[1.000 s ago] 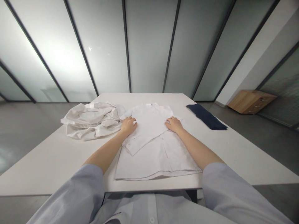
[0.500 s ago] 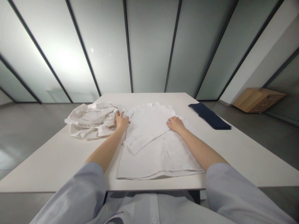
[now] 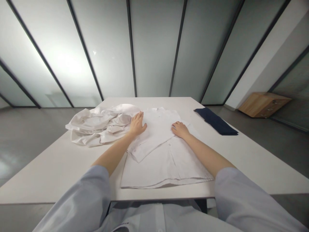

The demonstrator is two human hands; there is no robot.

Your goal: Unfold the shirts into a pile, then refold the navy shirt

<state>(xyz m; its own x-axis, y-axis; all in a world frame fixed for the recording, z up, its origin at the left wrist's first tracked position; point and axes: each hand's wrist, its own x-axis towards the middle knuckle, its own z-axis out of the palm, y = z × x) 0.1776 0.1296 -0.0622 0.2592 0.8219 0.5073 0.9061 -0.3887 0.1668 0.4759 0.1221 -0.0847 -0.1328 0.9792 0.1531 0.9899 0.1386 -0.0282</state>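
A white button-up shirt (image 3: 166, 164) lies flat on the table, with one sleeve folded diagonally across its front. My left hand (image 3: 137, 125) rests with spread fingers on the shirt's upper left part, close to a crumpled white garment (image 3: 96, 125). My right hand (image 3: 180, 130) lies flat on the shirt's right side, by the folded sleeve's edge. Neither hand is gripping any cloth.
The white table (image 3: 48, 175) has a folded navy cloth (image 3: 216, 121) near its far right side. A low wooden cabinet (image 3: 263, 104) stands on the grey floor at the right. Frosted glass panels run along the back.
My left hand has moved right, off the crumpled garment's edge and onto the shirt, with its fingers spread. My right hand has stayed in nearly the same place.
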